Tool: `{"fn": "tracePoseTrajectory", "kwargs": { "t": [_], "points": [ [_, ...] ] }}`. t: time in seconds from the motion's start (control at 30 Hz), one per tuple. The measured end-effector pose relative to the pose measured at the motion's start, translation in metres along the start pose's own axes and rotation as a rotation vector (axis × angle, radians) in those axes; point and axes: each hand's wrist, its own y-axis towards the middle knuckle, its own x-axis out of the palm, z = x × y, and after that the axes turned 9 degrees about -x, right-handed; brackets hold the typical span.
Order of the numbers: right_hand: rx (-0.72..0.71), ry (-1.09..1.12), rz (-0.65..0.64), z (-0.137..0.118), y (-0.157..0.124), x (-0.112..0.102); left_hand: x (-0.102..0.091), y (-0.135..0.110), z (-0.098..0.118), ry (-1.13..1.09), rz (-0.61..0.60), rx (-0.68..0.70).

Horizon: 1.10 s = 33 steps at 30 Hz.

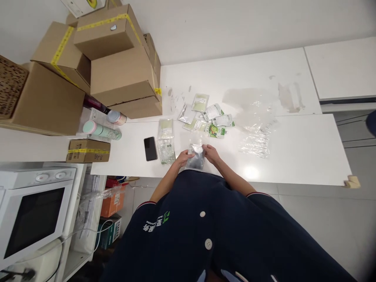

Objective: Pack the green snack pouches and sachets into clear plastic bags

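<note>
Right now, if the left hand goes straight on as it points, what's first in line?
The silver pouch, which the left hand is touching; beyond it, probably the avocado-print sachet, depth unclear.

One head-worn view, high above the work. It looks steeply down and forward past the wearer's own chest onto the white surface (293, 149). Far off: left hand (183, 158) and right hand (210, 153) small at mid-frame. Wide field takes in boxes (117, 66), microwave (32, 211), floor (323, 227).
</note>
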Motion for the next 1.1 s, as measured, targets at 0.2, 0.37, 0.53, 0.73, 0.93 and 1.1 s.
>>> {"fn": "tracePoseTrajectory", "kwargs": {
  "t": [0.2, 0.37, 0.53, 0.73, 0.93, 1.1],
  "points": [
    [-0.014, -0.040, 0.015, 0.004, -0.003, 0.020, 0.009, -0.015, -0.002, 0.044, 0.335, 0.288],
    [-0.122, -0.280, 0.046, 0.005, -0.012, 0.018, 0.009, -0.024, 0.002, 0.272, 0.465, 0.373],
    [-0.290, -0.436, -0.029, 0.001, -0.014, 0.013, 0.005, -0.018, -0.008, 0.279, 0.381, 0.392],
    [-0.338, -0.446, -0.034, 0.003, -0.012, 0.010, 0.002, -0.016, -0.014, 0.184, 0.345, 0.311],
    [-0.220, -0.379, -0.284, 0.000, -0.011, 0.002, 0.003, -0.024, -0.013, 0.180, 0.274, 0.293],
    [-0.212, -0.563, -0.367, -0.003, -0.007, -0.009, -0.003, -0.032, -0.018, 0.331, 0.325, 0.265]
  ]
}}
